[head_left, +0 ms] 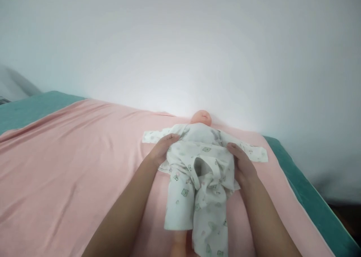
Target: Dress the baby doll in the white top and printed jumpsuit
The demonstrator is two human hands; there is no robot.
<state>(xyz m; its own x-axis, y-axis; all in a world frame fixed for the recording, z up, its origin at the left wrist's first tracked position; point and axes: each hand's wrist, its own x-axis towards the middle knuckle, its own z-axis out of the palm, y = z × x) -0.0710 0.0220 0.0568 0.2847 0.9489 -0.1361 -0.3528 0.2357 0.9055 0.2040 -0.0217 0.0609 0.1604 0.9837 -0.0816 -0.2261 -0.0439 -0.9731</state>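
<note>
Here's the doll (201,117), apparently on its back on the pink blanket (93,155), head near the wall (180,54), feet toward the person. The bear-print top (199,131) is on, it seems, both sleeves spread wide; no doll hands show at the cuffs, so whether arms fill them, I can't tell. And the matching split-crotch trousers (183,197): they're up over the body, waistband lapping the top's lower part. The left hand (164,148) grips one side of that waistband, thumb on top; the right hand (244,167) has the opposite side, thumb again above, other fingers mostly hidden. So the trousers look nearly in place, but not yet tidy: cloth bunches around the crotch opening, and the sides flare out. Down below, a bare shin (179,242) pokes from one hem, while the other trouser leg hangs lower, close to the frame's bottom edge.
</note>
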